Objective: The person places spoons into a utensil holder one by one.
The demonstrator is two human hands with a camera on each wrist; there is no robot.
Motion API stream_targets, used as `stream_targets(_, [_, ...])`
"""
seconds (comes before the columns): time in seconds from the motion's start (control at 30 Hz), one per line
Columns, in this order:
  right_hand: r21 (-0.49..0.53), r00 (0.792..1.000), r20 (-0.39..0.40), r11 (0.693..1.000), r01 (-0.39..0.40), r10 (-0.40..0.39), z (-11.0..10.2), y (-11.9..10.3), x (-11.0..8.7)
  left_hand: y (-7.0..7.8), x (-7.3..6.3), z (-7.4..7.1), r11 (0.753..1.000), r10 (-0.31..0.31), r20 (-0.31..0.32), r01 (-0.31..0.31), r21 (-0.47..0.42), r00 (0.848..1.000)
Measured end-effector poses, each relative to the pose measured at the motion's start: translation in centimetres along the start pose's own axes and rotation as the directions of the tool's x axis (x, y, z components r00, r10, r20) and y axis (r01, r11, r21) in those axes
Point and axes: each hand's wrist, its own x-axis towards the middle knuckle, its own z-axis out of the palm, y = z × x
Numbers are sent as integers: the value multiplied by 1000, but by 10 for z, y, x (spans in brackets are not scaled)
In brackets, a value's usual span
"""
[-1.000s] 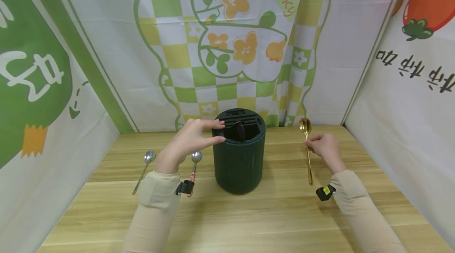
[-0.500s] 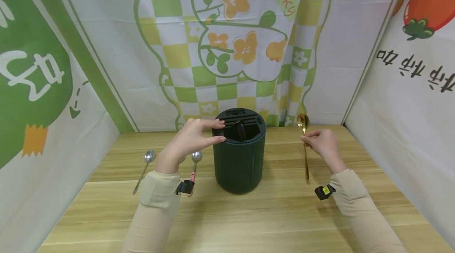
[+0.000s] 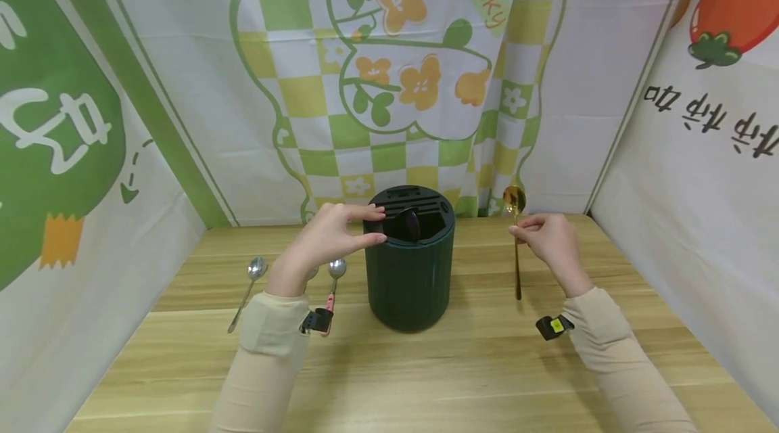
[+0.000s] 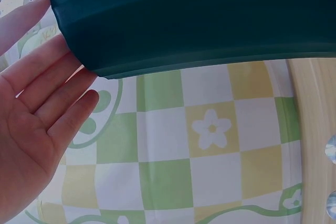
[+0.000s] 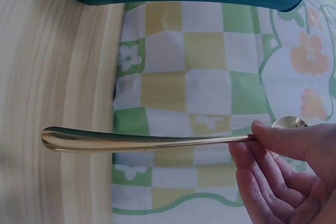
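Spreads beneath the left hand (image 3: 325, 233) and right hand (image 3: 550, 240) as a wood-grain table (image 3: 426, 379). Bears between them an upright dark green container (image 3: 409, 287), touched at the rim by the left hand. Carries a silver spoon (image 3: 249, 287) left of that hand and, to its right, a pink-handled spoon (image 3: 330, 301) beside a mostly hidden spoon (image 3: 312, 273).

The right hand (image 3: 550, 240), pinching the long slender shiny gold metal spoon (image 5: 147, 142), has moved toward the dark green ribbed cylindrical container (image 3: 409, 284) and slightly upward in the head view. The spoon's oval bowl (image 3: 514, 198) now shows wholly against the green-and-yellow checked curtain (image 3: 389, 157), above the table's back edge. Its handle, slanted a second ago, now stands closer to vertical in that view.
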Motion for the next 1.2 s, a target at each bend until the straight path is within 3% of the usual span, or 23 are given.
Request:
stream_targets(0.57, [44,1000,-12,999,21,-20,-9,-26,-8,1,0,0,1000,-10,3,10,0,1000])
stream_targets(1.2, [76,993,-63,992,100,-96,-15,-47,-15,0,1,0,1000,-13,3,13,-2,1000])
